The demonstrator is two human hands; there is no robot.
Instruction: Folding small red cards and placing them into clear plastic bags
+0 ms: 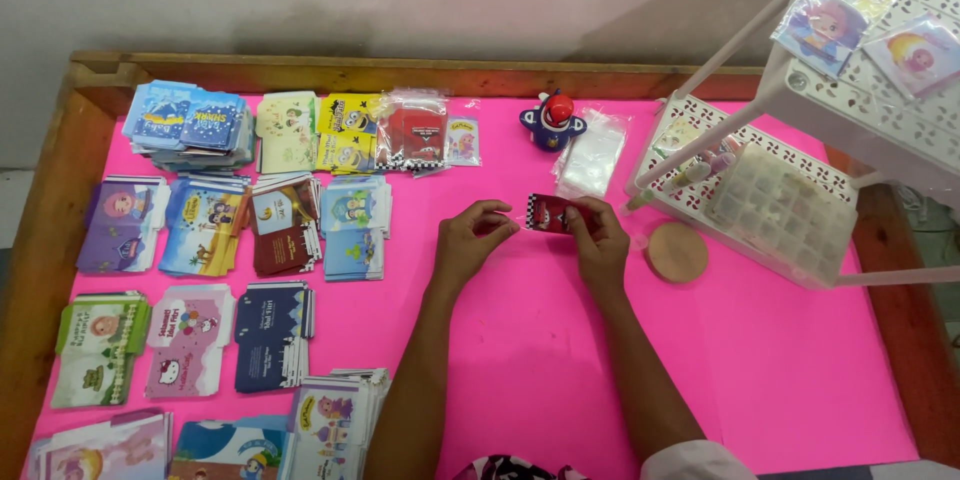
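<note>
A small red card packet (550,213) with a checkered edge sits just above the middle of the pink table surface (760,380), held flat between both hands. The right hand (600,245) pinches its right end, fingers closed over the packet. The left hand (470,240) lies at the packet's 9 o'clock with fingers curled, its fingertips near or at the packet's left edge; whether they actually grip it cannot be told.

At 12 o'clock from the packet stands a blue and red toy figure (551,120), with a pile of clear plastic sleeves (593,155) just beside it at 1 o'clock. At 3 o'clock a round wooden disc (677,251) rests near the right hand, touching or nearly touching the foot of a white lattice rack (800,90) that fills the upper right.

From 8 to 11 o'clock stacks of printed cards (285,225) lie in rows across the left half, the nearest stack close to the left hand. Bare pink surface opens from 4 to 6 o'clock, down to the near edge. A wooden rim (400,67) borders the far and left sides.
</note>
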